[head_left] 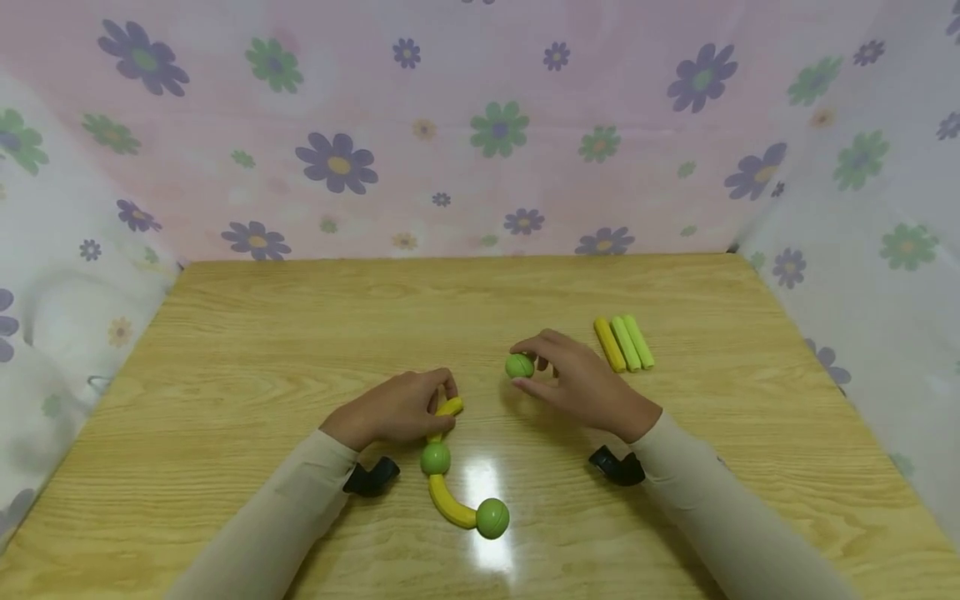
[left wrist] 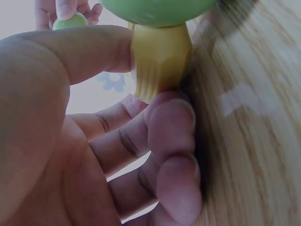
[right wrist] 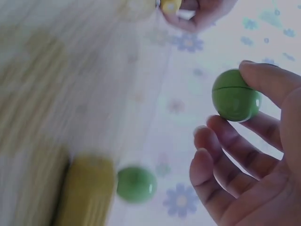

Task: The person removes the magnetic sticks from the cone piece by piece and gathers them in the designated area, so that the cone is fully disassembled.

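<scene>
My left hand (head_left: pixel 397 406) pinches a curved yellow rod (head_left: pixel 451 407) between thumb and fingers. The rod's lower end meets a green ball (head_left: pixel 435 458). From that ball a second curved yellow rod (head_left: pixel 452 505) runs to another green ball (head_left: pixel 492 518), so these pieces form a bent chain on the table. In the left wrist view, the gripped yellow rod (left wrist: pixel 161 61) sits against a green ball (left wrist: pixel 160 9). My right hand (head_left: pixel 581 379) holds a loose green ball (head_left: pixel 518 366) by thumb and fingertips; a thin seam circles this ball (right wrist: pixel 235 96) in the right wrist view.
Beyond my right hand lie three straight rods side by side, a darker yellow one (head_left: pixel 609 345) and two lime ones (head_left: pixel 626 342). The wooden table (head_left: pixel 300 308) ends at flowered cloth (head_left: pixel 450 108) behind and at both sides. Black straps (head_left: pixel 372 477) show near both wrists.
</scene>
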`<state>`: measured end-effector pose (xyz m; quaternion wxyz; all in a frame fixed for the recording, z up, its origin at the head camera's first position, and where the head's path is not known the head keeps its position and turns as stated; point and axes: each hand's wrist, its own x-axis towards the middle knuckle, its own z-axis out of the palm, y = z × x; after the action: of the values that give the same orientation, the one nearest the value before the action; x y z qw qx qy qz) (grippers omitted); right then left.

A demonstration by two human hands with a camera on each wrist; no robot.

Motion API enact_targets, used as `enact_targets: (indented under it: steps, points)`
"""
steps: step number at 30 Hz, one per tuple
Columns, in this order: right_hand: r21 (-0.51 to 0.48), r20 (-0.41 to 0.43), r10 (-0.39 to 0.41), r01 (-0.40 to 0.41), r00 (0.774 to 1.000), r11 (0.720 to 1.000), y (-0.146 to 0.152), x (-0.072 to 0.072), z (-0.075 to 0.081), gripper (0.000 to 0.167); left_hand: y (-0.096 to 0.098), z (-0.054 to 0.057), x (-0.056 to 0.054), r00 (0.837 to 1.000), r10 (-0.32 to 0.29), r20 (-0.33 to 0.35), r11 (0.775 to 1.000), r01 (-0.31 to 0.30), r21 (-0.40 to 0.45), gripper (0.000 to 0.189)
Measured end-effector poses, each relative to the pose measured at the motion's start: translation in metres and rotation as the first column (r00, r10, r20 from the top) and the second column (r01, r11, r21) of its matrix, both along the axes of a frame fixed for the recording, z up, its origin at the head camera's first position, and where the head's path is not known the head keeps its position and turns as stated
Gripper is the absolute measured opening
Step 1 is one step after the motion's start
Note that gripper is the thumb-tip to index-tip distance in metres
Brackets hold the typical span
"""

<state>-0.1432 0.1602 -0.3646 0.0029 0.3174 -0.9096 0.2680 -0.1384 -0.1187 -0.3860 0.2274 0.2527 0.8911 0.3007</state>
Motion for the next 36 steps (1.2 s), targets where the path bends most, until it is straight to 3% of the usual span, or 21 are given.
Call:
enact_targets:
  steps: [6, 10, 20, 36]
  points:
    - [-0.026, -0.091, -0.059, 0.057, 0.994, 0.998, 0.029, -0.01, -0.003, 0.039, -0.001, -0.002, 0.001, 1.0, 0.002, -0.009, 1.0, -0.002, -0.001, 0.019]
    - [-0.007, -0.101, -0.099, 0.099, 0.99, 0.995, 0.044, -0.018, -0.004, 0.04, -0.001, -0.001, 0.002, 1.0, 0.007, 0.011, 1.0, -0.007, 0.01, 0.02]
    - [0.098, -0.016, -0.182, 0.182, 0.983, 0.978, 0.063, -0.031, -0.012, 0.042, -0.001, -0.002, 0.002, 1.0, 0.008, 0.001, 1.0, -0.008, 0.011, 0.02]
    - [0.152, 0.085, -0.158, 0.144, 0.984, 0.978, 0.071, -0.039, -0.021, 0.043, 0.0, -0.001, 0.002, 1.0, 0.005, -0.006, 1.0, -0.005, 0.005, 0.02]
